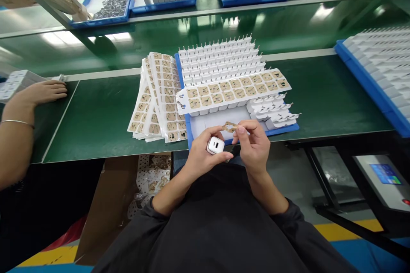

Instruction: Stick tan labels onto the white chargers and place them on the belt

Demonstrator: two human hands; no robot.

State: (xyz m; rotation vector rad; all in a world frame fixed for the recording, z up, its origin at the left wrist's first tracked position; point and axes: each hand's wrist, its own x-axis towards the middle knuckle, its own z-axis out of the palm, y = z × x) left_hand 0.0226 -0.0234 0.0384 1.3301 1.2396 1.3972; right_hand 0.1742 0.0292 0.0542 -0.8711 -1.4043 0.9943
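Observation:
My left hand point(201, 153) is closed around a small white charger plug point(215, 145), its port face turned up toward me. My right hand point(254, 143) pinches a small tan sticker point(229, 126) between thumb and forefinger, just above the plug; my left fingertips touch the sticker too. Both hands hover at the near edge of a blue tray point(188, 130) packed with rows of white charger plugs point(221, 62). A sticker sheet point(233, 89) lies across the plugs in the tray.
A fanned stack of sticker sheets point(158, 98) lies left of the tray on the green table point(96, 115). Another person's hand point(45, 92) rests at far left. More blue trays point(368, 81) stand at the right and on the far shelf. A cardboard box point(105, 204) of used sheets sits below.

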